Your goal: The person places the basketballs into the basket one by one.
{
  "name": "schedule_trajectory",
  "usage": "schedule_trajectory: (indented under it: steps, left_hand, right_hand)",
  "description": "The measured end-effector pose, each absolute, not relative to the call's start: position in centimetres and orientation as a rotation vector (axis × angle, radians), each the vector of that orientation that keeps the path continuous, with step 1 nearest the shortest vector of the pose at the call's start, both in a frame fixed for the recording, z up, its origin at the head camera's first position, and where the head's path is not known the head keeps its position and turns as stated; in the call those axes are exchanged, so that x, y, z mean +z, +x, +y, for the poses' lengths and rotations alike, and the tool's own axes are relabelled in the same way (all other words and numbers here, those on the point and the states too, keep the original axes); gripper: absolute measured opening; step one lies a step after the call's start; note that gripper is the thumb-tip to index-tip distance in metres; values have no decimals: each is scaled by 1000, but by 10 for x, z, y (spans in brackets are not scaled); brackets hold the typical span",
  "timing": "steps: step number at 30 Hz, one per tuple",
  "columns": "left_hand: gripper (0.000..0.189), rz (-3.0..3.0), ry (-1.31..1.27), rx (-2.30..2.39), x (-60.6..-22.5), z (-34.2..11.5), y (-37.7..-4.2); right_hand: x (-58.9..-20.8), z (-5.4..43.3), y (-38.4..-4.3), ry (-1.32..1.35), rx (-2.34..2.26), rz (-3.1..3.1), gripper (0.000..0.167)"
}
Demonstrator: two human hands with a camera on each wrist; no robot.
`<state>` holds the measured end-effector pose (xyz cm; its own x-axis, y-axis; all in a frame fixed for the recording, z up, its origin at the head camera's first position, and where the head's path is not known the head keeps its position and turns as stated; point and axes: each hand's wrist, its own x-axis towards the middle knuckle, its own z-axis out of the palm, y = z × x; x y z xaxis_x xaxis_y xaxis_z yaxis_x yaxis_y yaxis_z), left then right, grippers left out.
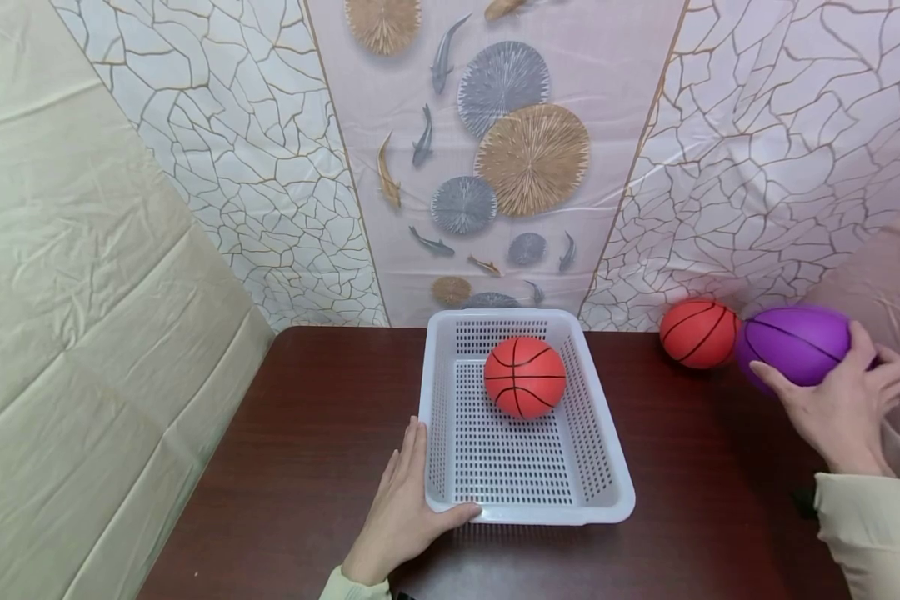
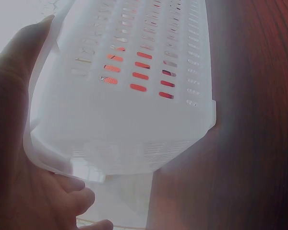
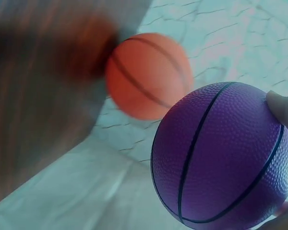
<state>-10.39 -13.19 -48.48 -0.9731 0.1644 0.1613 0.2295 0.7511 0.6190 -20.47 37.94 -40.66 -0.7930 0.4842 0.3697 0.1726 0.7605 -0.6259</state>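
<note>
My right hand (image 1: 843, 408) grips a purple basketball (image 1: 795, 346) at the far right, thumb on its near side and fingers on its right. A red basketball (image 1: 697, 333) lies just left of it on the table, also visible behind the purple one in the right wrist view. My left hand (image 1: 401, 504) rests at the near left corner of a white perforated plastic basket (image 1: 618, 475). Its fingers lie straight along the left side and its thumb touches the front rim. Inside the basket, toward the back, sits another red basketball (image 1: 525, 377), showing through the slots in the left wrist view.
Everything stands on a dark red-brown table (image 1: 322, 417). A patterned cloth (image 1: 270, 167) with fish and round leaf shapes hangs along its back edge. Pale padded fabric (image 1: 82, 333) walls off the left, and a pinkish cloth (image 1: 892, 283) closes the right.
</note>
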Motion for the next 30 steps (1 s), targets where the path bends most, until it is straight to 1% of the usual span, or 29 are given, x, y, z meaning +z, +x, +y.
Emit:
schedule_trajectory:
  steps: [9, 18, 25, 30]
  left_hand:
    - [130, -2848, -317, -1027, -486, -132, -104]
    - [129, -2835, -329, -1027, -484, -132, -103]
    - [129, -2839, -328, -1031, -486, -132, -103]
    - [129, -2841, -329, -1032, -486, -133, -104]
  right_hand:
    - [-390, 340, -198, -310, 826, -2323, 112]
    - [-383, 300, -189, -19, 853, -2266, 114]
    - [-373, 269, -175, 96, 931, -2341, 119]
    - [-371, 247, -168, 296, 915, -2329, 121]
